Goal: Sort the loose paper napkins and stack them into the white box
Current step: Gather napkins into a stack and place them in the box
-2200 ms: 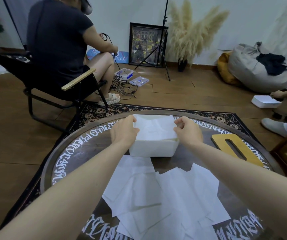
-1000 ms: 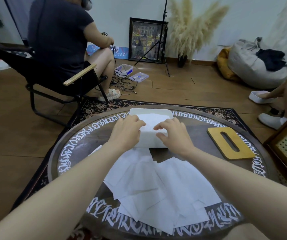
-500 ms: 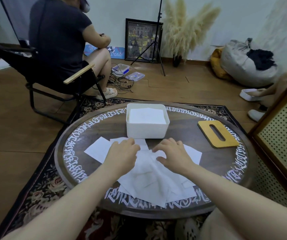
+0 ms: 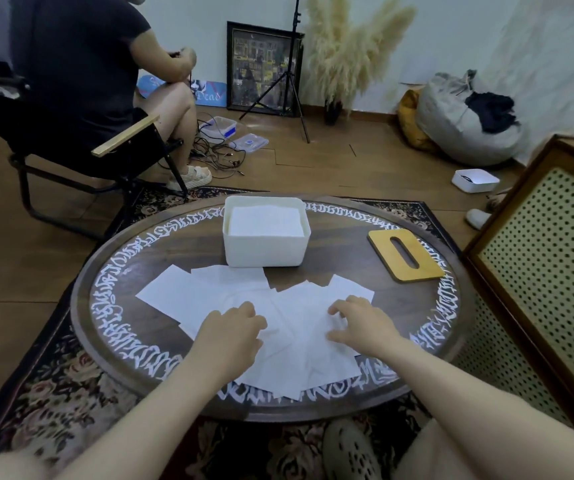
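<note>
The white box (image 4: 264, 249) stands at the far middle of the round table (image 4: 188, 251), with a flat stack of napkins (image 4: 265, 221) inside it. Several loose white paper napkins (image 4: 209, 292) lie overlapping on the near half of the table. My left hand (image 4: 228, 332) is on the pile's left part, its fingers curled down onto a creased napkin. My right hand (image 4: 360, 323) is on the right part, fingers arched and spread, with the fingertips touching the paper.
A wooden lid with a slot (image 4: 406, 254) lies right of the box. A perforated wooden cabinet (image 4: 542, 271) stands close on the right. A person sits in a black chair (image 4: 81, 147) at the far left. Another white box (image 4: 474, 180) is on the floor.
Both hands have left the white box and come back to the loose pile. A napkin now lies flat inside the box. The view has pulled back from the table.
</note>
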